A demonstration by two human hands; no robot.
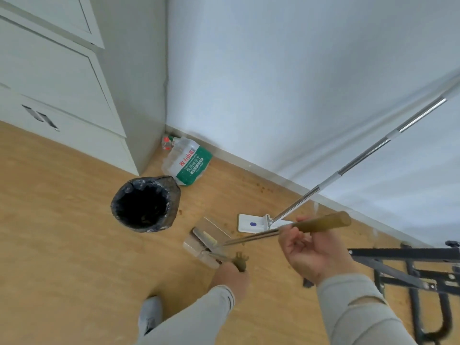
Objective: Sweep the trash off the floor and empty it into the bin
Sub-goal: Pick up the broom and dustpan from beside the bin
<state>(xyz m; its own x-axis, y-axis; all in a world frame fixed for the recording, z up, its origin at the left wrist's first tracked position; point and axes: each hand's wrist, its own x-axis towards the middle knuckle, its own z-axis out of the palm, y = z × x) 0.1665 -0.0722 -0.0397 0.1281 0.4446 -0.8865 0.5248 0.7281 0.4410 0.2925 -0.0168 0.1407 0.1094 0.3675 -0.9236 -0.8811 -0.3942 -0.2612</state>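
Two hands work a broom and dustpan beside a lined bin.

The clear dustpan sits on the wood floor, just right of the bin with its black liner; the small broom has its head resting in the pan. The right hand has its fingers curled around the broom's handle near its olive grip. The left hand grips the olive end of the dustpan's handle. Brown crumbs speckle the floor near the baseboard. A flat mop leans against the wall, a water-bottle pack lies in the corner, and a black metal frame stands at right.
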